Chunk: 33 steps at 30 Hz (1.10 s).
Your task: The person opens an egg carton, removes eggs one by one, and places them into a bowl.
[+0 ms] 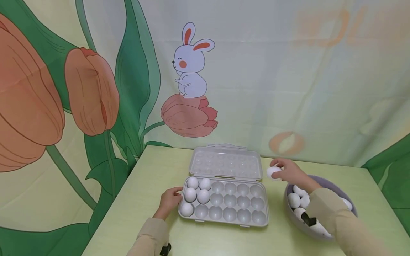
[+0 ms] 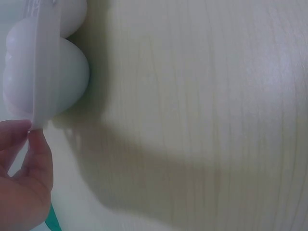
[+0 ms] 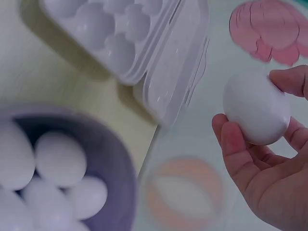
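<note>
Right hand [image 1: 290, 172], right of centre in my remote head view, grasps an egg [image 1: 273, 172]; left hand [image 1: 170, 201] pinches the carton [image 1: 230, 200], lower centre, I judge to steady it.

Left arm [image 1: 148, 240]: sleeved, extended from the lower edge toward 1 o'clock. Left hand [image 1: 169, 202]: positioned at 7 o'clock in the head view; fingertips [image 2: 38, 138] meet in a pinch at 9 o'clock in the left wrist view. Right arm [image 1: 346, 222]: sleeved, extended toward 10 o'clock. Right hand [image 1: 289, 173]: positioned at 4 o'clock; grip engaged, thumb [image 3: 291, 80] at 1 o'clock, curled fingers [image 3: 236, 149] opposing at 7 o'clock in the right wrist view.
</note>
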Each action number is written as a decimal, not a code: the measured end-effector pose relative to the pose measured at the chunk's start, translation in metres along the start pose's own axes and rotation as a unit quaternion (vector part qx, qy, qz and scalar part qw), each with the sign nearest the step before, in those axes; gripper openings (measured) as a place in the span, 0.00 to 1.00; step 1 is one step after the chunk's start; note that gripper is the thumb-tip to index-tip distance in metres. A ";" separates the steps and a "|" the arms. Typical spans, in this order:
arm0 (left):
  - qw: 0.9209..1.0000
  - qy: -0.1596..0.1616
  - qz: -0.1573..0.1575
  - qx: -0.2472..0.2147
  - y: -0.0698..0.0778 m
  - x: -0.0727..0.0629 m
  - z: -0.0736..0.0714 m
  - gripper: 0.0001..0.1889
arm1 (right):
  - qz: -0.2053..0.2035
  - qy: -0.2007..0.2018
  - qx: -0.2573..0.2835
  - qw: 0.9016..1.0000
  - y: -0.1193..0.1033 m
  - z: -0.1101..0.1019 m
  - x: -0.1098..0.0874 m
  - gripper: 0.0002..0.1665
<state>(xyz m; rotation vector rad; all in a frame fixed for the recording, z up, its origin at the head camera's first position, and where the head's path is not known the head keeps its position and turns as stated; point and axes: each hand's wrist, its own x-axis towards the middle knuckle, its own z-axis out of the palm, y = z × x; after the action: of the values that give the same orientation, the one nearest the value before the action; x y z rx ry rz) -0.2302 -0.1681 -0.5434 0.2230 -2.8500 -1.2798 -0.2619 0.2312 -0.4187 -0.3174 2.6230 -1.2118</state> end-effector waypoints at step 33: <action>1.000 0.005 -0.001 0.003 -0.004 0.003 0.003 0.19 | 0.165 0.091 -0.018 0.982 0.103 -0.036 -0.031 0.27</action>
<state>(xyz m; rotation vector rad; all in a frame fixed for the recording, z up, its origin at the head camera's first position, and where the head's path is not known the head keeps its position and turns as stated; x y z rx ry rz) -0.2328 -0.1693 -0.5483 0.2311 -2.8476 -1.2662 -0.2534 0.3313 -0.4709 0.2270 2.7089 -1.1256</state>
